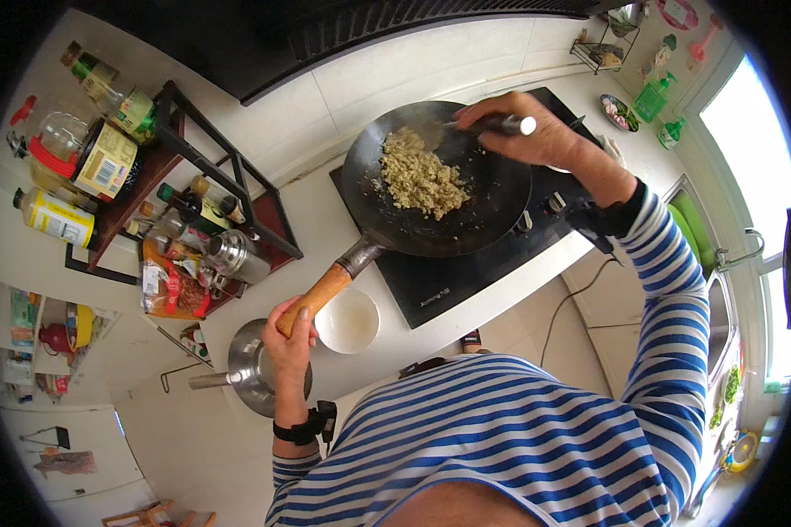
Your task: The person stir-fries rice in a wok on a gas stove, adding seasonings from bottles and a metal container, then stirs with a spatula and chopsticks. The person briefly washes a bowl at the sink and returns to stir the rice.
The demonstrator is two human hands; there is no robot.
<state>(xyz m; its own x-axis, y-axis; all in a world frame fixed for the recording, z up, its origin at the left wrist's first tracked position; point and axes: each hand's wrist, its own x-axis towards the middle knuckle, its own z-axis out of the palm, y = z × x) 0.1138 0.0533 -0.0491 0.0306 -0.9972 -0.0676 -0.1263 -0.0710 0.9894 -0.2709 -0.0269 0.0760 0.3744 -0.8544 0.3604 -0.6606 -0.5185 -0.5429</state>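
Note:
A dark wok [494, 197] sits on the black cooktop [422, 293]. My left hand [289, 339] grips the end of its wooden handle [324, 290]. Crumbly, pale yellow-brown food [422, 174] lies in a heap on the left side of the wok, with small bits scattered around it. Over the wok's far right rim, my right hand [524, 128] is closed around the dark, white-tipped handle [501, 124] of a cooking utensil. Its metal end reaches the upper edge of the food, where blur and steam hide its exact shape.
A white bowl [348, 321] and a steel pan [247, 356] stand beside the wok handle. On the left, a dark metal rack [237, 171] carries bottles and jars. A range hood [250, 46] overhangs the back. Towards the right are a small plate of food [619, 113] and green pump bottles [652, 99].

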